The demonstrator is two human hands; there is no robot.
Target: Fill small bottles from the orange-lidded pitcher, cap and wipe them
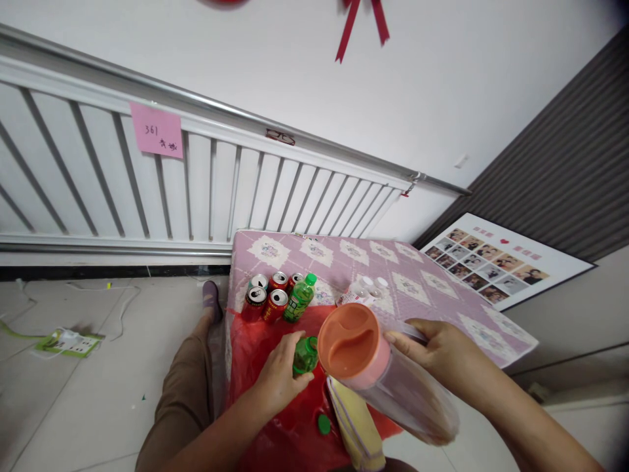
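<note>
My left hand (pixel 278 377) is closed around a green plastic bottle (pixel 305 354) above the red plastic sheet (pixel 255 380). My right hand (pixel 432 347) grips the handle of a clear pitcher (pixel 417 400) with an orange lid (pixel 348 341). The pitcher is tilted, its lid end close to the bottle's mouth; whether they touch I cannot tell. Some brownish content shows low in the pitcher. A loose green cap (pixel 324 424) lies on the red sheet. Beside it is a folded yellow cloth (pixel 356 423), partly under the pitcher.
Several opened drink cans (pixel 278 301) stand beside an upright green bottle (pixel 299 300) with its cap on. Clear bottles with white caps (pixel 366 286) are behind the pitcher. A patterned pink cloth (pixel 354 252) covers the table, against a white radiator (pixel 196 190). A framed photo board (pixel 506 262) leans at right.
</note>
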